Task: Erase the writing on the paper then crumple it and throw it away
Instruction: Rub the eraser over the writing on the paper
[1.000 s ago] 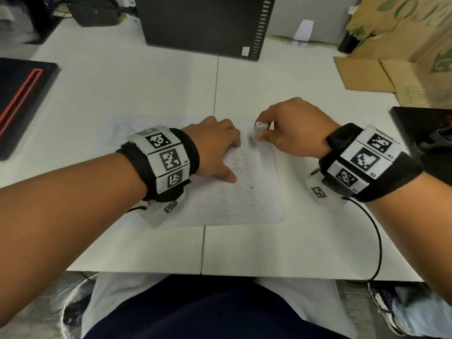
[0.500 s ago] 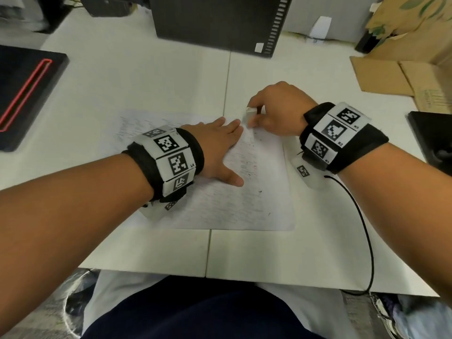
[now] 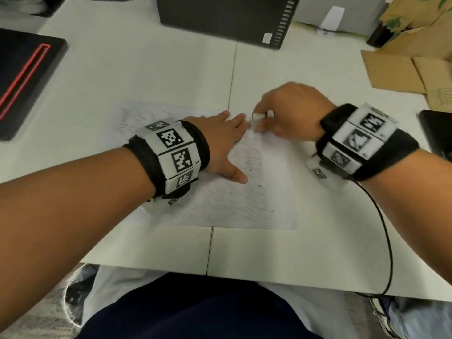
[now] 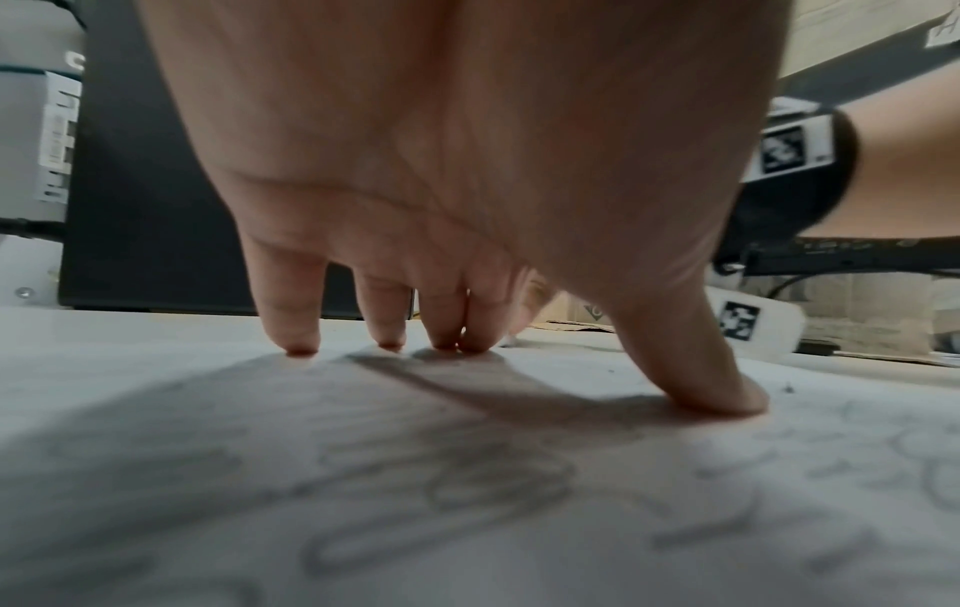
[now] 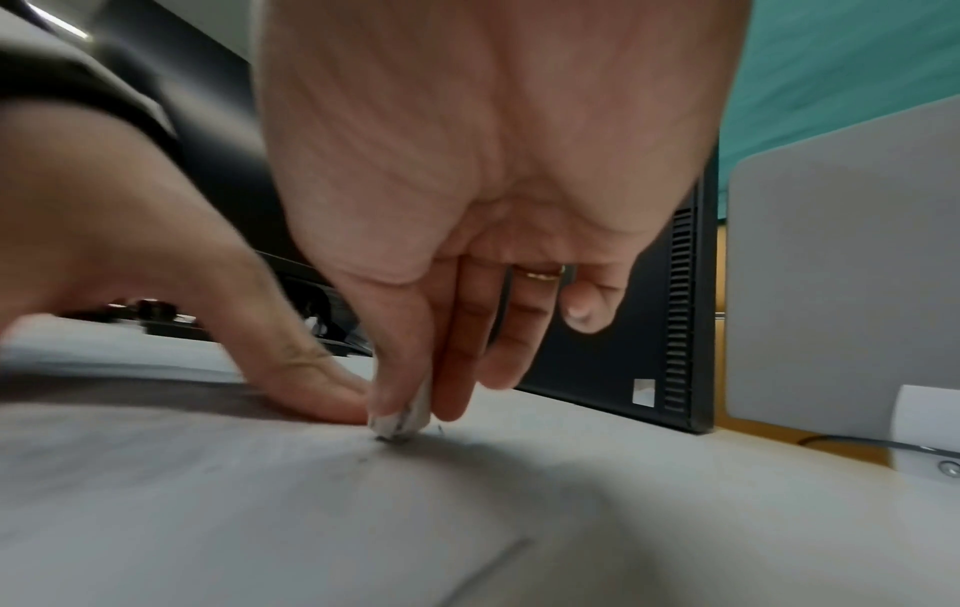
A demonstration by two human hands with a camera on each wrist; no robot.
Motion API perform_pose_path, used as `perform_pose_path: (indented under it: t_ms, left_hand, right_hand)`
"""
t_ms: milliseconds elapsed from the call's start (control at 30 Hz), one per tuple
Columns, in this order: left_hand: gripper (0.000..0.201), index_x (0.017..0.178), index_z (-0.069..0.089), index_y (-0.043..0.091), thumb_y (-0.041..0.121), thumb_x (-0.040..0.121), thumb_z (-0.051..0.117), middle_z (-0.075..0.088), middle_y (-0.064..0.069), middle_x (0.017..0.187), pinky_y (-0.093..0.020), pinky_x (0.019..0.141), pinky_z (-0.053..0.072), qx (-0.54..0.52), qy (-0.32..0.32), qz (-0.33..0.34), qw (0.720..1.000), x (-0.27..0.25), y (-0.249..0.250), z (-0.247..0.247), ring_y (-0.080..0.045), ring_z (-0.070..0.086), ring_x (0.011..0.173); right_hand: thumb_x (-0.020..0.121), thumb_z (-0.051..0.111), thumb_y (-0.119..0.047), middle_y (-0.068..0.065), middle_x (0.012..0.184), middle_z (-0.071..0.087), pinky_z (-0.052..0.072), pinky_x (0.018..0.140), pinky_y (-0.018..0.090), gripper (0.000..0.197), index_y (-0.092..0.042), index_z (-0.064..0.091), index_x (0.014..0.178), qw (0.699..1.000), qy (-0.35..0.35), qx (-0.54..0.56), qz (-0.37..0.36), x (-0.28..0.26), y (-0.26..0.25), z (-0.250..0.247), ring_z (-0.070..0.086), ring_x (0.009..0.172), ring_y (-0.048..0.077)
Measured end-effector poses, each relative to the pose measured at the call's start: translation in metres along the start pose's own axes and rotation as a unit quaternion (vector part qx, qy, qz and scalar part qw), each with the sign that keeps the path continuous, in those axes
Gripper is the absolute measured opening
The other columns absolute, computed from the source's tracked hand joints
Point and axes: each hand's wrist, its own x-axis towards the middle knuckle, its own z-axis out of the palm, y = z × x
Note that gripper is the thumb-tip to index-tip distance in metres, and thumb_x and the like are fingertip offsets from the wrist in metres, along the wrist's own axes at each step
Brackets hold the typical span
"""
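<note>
A white sheet of paper (image 3: pixel 244 201) with faint pencil writing lies flat on the white table (image 3: pixel 146 77). My left hand (image 3: pixel 223 145) lies spread on the sheet, its straight fingers (image 4: pixel 291 328) and thumb pressing it down. Just right of those fingertips, my right hand (image 3: pixel 288 111) pinches a small white eraser (image 3: pixel 258 117) and holds it against the paper's upper right part. In the right wrist view the eraser (image 5: pixel 403 417) sits between thumb and fingers, its grey-smudged end on the paper (image 5: pixel 260 513), with dark crumbs beside it. The writing on the paper (image 4: pixel 467 493) shows large in the left wrist view.
A black computer case (image 3: pixel 225 18) stands behind the paper. A black device with a red line (image 3: pixel 27 77) lies at the left. Flattened cardboard (image 3: pixel 403 69) lies at the right, with a dark object (image 3: pixel 437 130) at the right edge. A cable (image 3: pixel 386 228) runs off the table's front edge.
My right hand with the eraser has moved back and forth over the paper's upper right part, and is blurred now. My left hand stays pressing on the sheet.
</note>
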Motion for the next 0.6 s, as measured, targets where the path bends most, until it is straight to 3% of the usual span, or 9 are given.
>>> perform_pose_path:
  t_ms: [200,400,600]
  left_hand:
    - [0.120,0.155,-0.012,0.023,0.087,0.070,0.045,-0.018,0.011,0.161,-0.049,0.113,0.026,-0.004,0.002,-0.002,1.000,0.000,-0.003,0.003,-0.016,-0.009,0.150]
    - [0.121,0.154,-0.013,0.022,0.087,0.070,0.044,-0.019,0.011,0.160,-0.050,0.112,0.027,0.001,0.000,-0.003,1.000,0.002,-0.002,0.002,-0.016,-0.009,0.150]
    - [0.118,0.155,-0.013,0.021,0.086,0.073,0.043,-0.016,0.011,0.161,-0.050,0.113,0.027,0.005,0.002,-0.004,1.000,-0.003,0.000,0.000,-0.017,-0.007,0.150]
  right_hand:
    - [0.095,0.060,-0.029,0.007,0.103,0.073,0.055,0.085,0.047,0.023,-0.016,0.075,0.107,0.999,-0.005,-0.044,-0.007,0.017,-0.003,-0.002,0.065,0.098,0.031]
    - [0.098,0.057,-0.030,-0.002,0.096,0.071,0.054,0.080,0.043,0.021,-0.025,0.075,0.108,0.996,-0.044,-0.052,-0.050,-0.020,-0.007,0.010,0.065,0.092,0.027]
    - [0.094,0.066,-0.034,0.006,0.102,0.075,0.057,0.083,0.045,0.022,-0.017,0.077,0.104,1.000,-0.006,-0.009,0.012,0.023,-0.009,-0.010,0.066,0.095,0.031]
